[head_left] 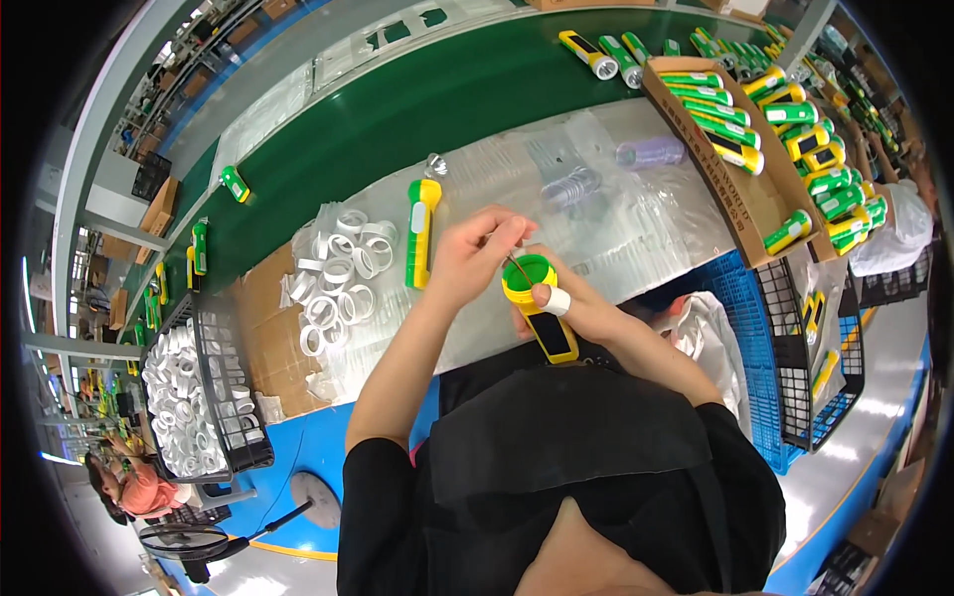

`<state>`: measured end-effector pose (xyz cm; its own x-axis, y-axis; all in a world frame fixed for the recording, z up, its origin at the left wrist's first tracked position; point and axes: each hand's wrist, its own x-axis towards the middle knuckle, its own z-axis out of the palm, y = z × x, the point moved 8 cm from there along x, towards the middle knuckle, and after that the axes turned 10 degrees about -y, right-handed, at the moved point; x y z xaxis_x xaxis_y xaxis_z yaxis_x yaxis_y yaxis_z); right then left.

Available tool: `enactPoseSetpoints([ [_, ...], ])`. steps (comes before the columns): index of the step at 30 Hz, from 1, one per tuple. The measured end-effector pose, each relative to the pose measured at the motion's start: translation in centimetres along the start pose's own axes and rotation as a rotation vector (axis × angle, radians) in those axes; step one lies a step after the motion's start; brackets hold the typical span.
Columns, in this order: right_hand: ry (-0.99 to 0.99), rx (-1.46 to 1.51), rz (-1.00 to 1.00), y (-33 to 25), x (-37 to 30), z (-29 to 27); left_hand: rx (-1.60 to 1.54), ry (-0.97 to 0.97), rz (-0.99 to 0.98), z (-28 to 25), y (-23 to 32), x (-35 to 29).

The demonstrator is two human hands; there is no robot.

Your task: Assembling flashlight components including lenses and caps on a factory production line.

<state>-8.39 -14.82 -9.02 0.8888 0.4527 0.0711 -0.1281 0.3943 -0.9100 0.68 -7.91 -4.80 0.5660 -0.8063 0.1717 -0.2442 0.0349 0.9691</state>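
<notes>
In front of my chest I hold a flashlight body [550, 332], yellow with a black panel and a green inside, its wide end uncapped and tilted up. My right hand [571, 306] is closed around it, with white tape on the thumb. The fingers of my left hand [480, 252] are pinched over the opening on a thin wire-like piece [517, 266] that reaches inside; its exact kind is unclear. Left of this hand lies a green and yellow flashlight [421, 233], with a small silver reflector [435, 166] beyond it. White rings [338, 270] lie loose farther left.
A cardboard box [704, 164] of flashlights stands at right, with many more beside it. Along the far side runs a green belt [378, 139]. A black crate [234, 422] of white rings sits at lower left, a blue crate [745, 348] at right, and a fan [184, 541] below.
</notes>
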Motion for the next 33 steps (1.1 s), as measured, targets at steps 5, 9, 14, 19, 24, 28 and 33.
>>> enactPoseSetpoints([
  [5,0.255,-0.206,-0.181,0.3,-1.0,-1.2,0.281,-0.066,0.4,4.4,3.8,-1.9],
  [9,0.311,-0.358,-0.264,0.9,-2.1,-2.1,0.476,-0.079,0.429,5.8,4.5,-1.9],
  [14,0.374,0.203,-0.14,1.3,-2.6,-2.9,0.256,-0.221,0.33,5.2,1.3,0.6],
  [19,0.452,0.191,-0.119,0.7,-3.4,-4.2,0.331,0.079,0.174,3.3,-3.7,5.8],
  [24,0.418,0.078,-0.154,-0.4,-3.5,-4.3,0.797,0.077,0.218,2.8,-8.2,7.8],
  [28,0.388,-0.002,-0.136,-1.1,-3.2,-3.7,0.731,0.136,0.168,0.8,-7.3,6.1],
  [33,0.347,-0.045,-0.079,-1.2,-1.6,-2.8,0.46,-0.059,0.356,2.0,2.8,-0.5],
])
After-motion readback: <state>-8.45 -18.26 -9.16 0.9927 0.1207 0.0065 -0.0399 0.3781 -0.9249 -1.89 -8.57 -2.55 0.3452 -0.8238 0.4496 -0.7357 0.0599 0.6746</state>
